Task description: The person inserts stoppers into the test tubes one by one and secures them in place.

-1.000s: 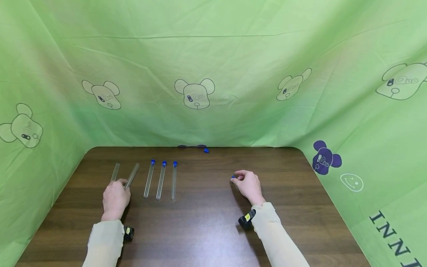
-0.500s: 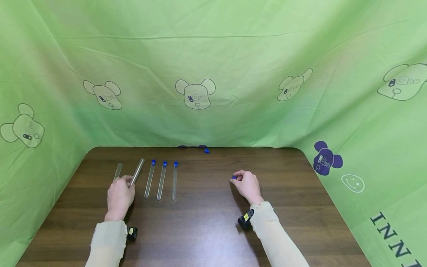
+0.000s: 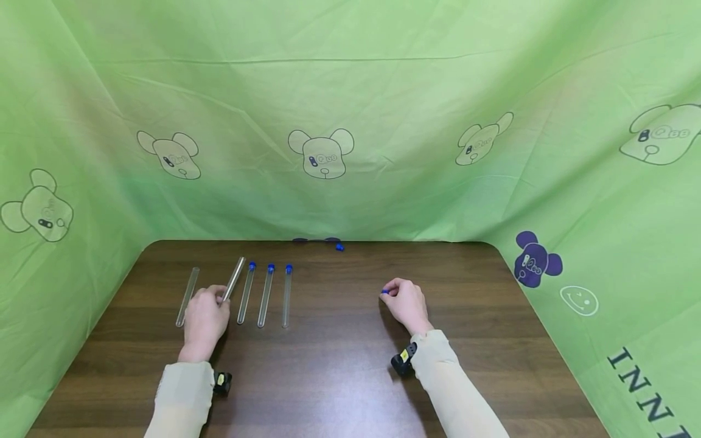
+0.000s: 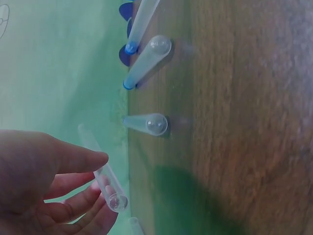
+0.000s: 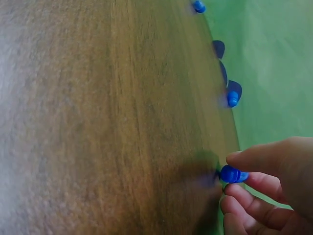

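A clear, round-bottomed test tube (image 3: 234, 277), uncapped at its upper end, is pinched at a tilt by the grip of the left hand (image 3: 205, 313), beside three blue-capped tubes (image 3: 266, 298) laid on the counter (image 3: 328, 365). By the right hand (image 3: 406, 304), well apart, a small bright-blue cap (image 5: 232, 175), ridged at one end, is pinched between thumb and fingers. Another transparent tube (image 3: 188, 298) is seen left of the left hand.

Clear tubes (image 3: 234, 279), blue caps (image 5: 234, 174), brown wood-grained table (image 3: 328, 359), animal-printed green cloth (image 3: 372, 210)
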The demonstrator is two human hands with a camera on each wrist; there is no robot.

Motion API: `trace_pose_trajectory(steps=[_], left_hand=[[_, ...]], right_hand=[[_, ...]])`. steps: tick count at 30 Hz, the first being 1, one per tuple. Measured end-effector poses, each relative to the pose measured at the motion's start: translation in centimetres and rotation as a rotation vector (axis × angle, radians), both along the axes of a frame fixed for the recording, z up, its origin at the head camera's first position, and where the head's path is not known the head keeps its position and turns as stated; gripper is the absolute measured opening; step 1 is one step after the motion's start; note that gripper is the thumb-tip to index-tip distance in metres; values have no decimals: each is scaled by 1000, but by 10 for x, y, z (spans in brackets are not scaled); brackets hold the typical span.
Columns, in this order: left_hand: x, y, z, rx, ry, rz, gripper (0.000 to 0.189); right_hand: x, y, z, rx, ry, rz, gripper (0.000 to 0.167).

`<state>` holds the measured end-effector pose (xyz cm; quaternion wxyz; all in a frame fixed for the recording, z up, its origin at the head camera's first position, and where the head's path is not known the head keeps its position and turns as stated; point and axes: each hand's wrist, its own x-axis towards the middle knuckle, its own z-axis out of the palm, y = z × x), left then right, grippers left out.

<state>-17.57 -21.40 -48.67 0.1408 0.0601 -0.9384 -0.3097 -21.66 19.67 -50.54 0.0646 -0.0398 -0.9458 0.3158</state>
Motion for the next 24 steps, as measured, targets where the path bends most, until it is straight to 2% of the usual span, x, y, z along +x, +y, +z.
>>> trace_pose_trajectory(steps=[12,14,20,24], left_hand=[[-3,16,-3,16,59,-35,25],[-3,19,-3,22,59,-42,25],[-4,30,-3,48,39,-63,26],[-4,37,-2,68,27,-74,27]], right_hand=[[-1,0,1,-27,70,4,8],[-1,0,1,-28,74,8,7],[-1,0,1,-46,106,24,23],[-2,0,3,-47,136,28,20]])
